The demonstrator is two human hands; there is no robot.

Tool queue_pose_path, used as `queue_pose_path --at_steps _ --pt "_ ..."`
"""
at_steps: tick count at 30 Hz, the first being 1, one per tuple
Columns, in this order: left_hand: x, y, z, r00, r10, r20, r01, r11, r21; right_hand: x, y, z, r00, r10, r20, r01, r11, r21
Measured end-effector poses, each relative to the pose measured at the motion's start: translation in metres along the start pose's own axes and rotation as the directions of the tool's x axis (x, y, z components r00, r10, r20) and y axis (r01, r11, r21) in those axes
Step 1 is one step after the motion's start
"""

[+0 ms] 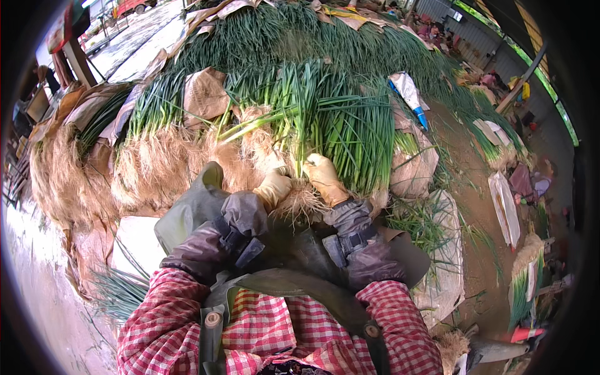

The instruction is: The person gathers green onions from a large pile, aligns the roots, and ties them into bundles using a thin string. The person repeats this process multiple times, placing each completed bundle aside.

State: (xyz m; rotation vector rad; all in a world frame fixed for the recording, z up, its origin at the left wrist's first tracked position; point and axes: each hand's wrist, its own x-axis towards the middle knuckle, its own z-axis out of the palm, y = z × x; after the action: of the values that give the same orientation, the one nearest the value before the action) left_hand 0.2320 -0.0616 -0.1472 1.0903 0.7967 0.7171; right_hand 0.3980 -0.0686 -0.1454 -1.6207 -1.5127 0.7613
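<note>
Both hands wear pale yellow gloves. My left hand (275, 186) is curled at the root end of a bunch of green onions (300, 136), on its left side. Close beside it, my right hand (324, 176) has its fingers bent against the white stalks on the right side. Pale stringy roots (302, 199) hang below and between the hands. The leaves point away from me. Whether either hand grips the stalks firmly is hard to tell, since the gloves hide the fingertips. A dense row of green onions (358, 140) lies to the right of my right hand.
More green onions with long roots (150, 159) lie at the left, with brown sacking (205, 96) among them. Beyond is a broad heap of leaves (281, 42). A white and blue bag (408, 96) lies at the right, above a pale sack with loose leaves (445, 267). Other people are at the far right.
</note>
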Motion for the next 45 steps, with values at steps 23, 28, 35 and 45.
queue_pose_path --at_steps 23,28,35,45 --pt "0.06 -0.036 -0.072 0.84 -0.152 -0.52 0.332 0.902 0.274 -0.047 -0.016 -0.135 0.891 -0.076 -0.448 0.453 0.218 0.865" --pt "0.06 -0.068 -0.055 0.99 0.103 0.095 -0.14 0.741 0.657 -0.108 0.122 -0.197 0.312 0.778 -0.545 -0.219 0.617 0.756" --pt "0.078 -0.089 -0.003 0.986 -0.127 -0.112 0.166 0.849 0.501 -0.065 0.175 -0.037 0.528 0.849 0.028 -0.088 0.021 0.996" --pt "0.177 -0.063 0.049 0.954 -0.234 -0.188 0.276 0.93 0.241 0.04 0.164 -0.107 0.804 0.595 -0.002 -0.158 0.216 0.964"
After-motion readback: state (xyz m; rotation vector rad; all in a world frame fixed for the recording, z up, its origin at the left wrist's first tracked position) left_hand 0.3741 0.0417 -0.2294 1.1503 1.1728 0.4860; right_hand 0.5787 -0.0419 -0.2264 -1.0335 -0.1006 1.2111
